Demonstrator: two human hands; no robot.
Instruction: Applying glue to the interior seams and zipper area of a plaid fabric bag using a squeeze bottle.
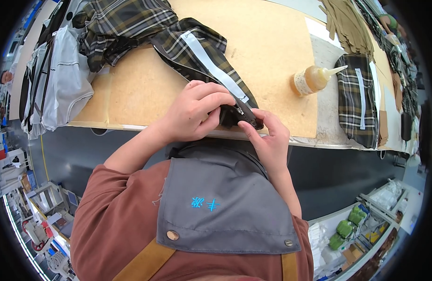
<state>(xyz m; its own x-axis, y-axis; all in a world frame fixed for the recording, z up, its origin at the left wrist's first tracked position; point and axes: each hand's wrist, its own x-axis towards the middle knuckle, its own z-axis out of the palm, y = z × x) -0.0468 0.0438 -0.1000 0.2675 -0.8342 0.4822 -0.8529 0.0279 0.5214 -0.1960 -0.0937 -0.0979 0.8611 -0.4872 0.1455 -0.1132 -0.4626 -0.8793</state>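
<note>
A dark plaid cloth piece with a white strip lies over the table's near edge, with a zipper along its dark border. My left hand is closed on the zippered border, fingers bent close to the metal slider; the hand hides part of the cloth. At the piece's near right corner, my right hand pinches the dark end between thumb and forefinger. The two hands are a short way apart, with the zipper end between them.
More plaid cloth is heaped at the far left, beside grey-white fabric pieces hanging over the edge. A bottle of amber liquid with a pointed nozzle stands right. Beyond it lie a plaid stack and brown strips on the wooden table.
</note>
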